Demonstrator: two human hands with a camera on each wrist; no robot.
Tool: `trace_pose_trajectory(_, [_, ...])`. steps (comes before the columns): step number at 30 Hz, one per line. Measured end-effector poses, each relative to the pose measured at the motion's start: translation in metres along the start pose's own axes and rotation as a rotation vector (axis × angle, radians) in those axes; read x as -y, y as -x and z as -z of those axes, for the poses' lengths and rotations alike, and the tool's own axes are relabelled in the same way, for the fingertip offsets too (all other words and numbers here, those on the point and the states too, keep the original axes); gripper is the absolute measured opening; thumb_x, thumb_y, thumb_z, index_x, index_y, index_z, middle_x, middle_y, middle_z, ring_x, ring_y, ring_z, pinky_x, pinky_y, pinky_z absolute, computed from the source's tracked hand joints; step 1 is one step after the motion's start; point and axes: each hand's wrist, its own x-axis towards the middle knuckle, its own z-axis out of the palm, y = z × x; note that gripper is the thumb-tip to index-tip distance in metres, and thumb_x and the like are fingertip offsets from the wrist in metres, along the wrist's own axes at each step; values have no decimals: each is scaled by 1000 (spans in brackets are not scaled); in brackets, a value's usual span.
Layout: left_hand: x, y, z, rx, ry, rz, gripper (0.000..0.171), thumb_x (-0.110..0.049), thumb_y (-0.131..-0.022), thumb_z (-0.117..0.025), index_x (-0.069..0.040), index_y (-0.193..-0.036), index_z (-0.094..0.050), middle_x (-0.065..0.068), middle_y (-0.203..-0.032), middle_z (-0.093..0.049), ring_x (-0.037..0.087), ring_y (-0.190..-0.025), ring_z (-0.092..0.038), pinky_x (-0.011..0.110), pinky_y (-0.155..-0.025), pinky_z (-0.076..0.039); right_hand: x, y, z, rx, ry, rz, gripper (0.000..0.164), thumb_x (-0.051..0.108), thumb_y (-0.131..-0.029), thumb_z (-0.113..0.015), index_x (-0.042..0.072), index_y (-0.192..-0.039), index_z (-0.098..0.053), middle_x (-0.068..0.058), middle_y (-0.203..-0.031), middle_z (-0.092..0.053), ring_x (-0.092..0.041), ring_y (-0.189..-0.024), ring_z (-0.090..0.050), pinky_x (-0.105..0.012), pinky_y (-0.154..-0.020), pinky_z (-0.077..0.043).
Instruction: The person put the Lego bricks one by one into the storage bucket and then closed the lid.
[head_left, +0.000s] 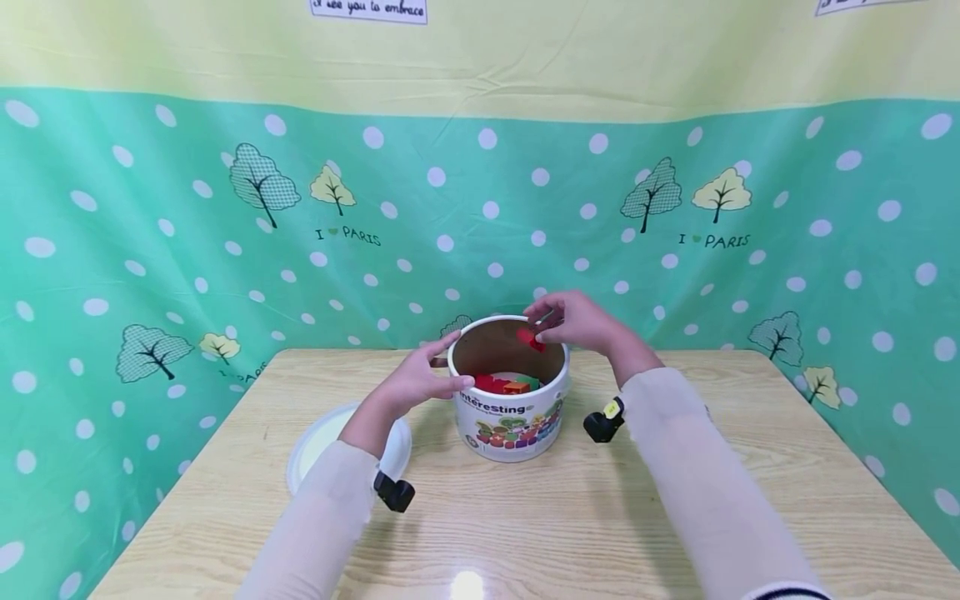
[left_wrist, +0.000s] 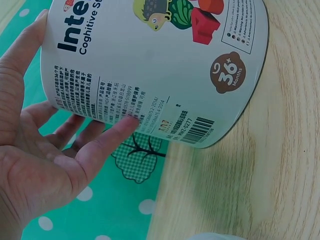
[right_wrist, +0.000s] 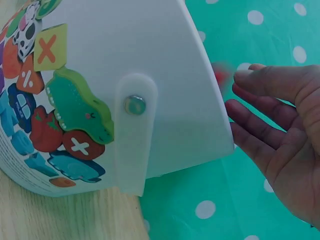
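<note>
A white bucket (head_left: 506, 429) with printed toy pictures stands upright on the table, several red, orange and green blocks (head_left: 517, 388) inside. At its left side my left hand (head_left: 412, 383) steadies it with spread, fairly straight fingers: thumb at the front rim, others along the side. Over the far right rim hovers my right hand (head_left: 577, 323), thumb and fingers apart. A small red block (head_left: 529, 337) is just off its fingertips, inside the bucket opening. The right wrist view shows this red block (right_wrist: 220, 74) blurred beside the thumb tip, partly behind the rim.
A round white lid (head_left: 311, 454) lies on the table left of the bucket, partly under my left forearm. A strap (right_wrist: 135, 135) is fixed to the bucket's right side. Behind the wooden table (head_left: 540, 525) hangs a green dotted cloth (head_left: 420, 275).
</note>
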Motion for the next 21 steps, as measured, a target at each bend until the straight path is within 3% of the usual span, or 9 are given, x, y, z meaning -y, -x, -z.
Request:
trace_pose_trajectory(10, [2, -1, 0, -1, -9, -9, 90, -26, -81, -82, -24, -154, -30, 14, -153, -21, 41, -136, -32, 55, -91, -51, -6, 0, -1, -40, 8, -24, 31, 0, -88, -69, 3, -119, -66, -19, -119, -63, -28, -103, -61, -41, -90, -54])
trace_pose_trajectory(15, [1, -1, -1, 1, -10, -7, 87, -22, -83, -79, -23, -155, -29, 15, -155, -18, 42, -137, -32, 54, -90, -52, -3, 7, -2, -82, 23, -16, 32, 6, -88, -71, 4, -120, -65, -17, -115, -64, -27, -103, -60, -41, -89, -55])
trace_pose_trajectory(21, [1, 1, -2, -18, -9, -1, 89, -26, -81, -81, -25, -154, -30, 12, -155, -20, 39, -136, -34, 51, -90, -53, -1, 22, -4, -162, -49, -24, 34, 12, -89, -72, 6, -121, -64, -14, -116, -63, -28, -105, -59, -42, -86, -55])
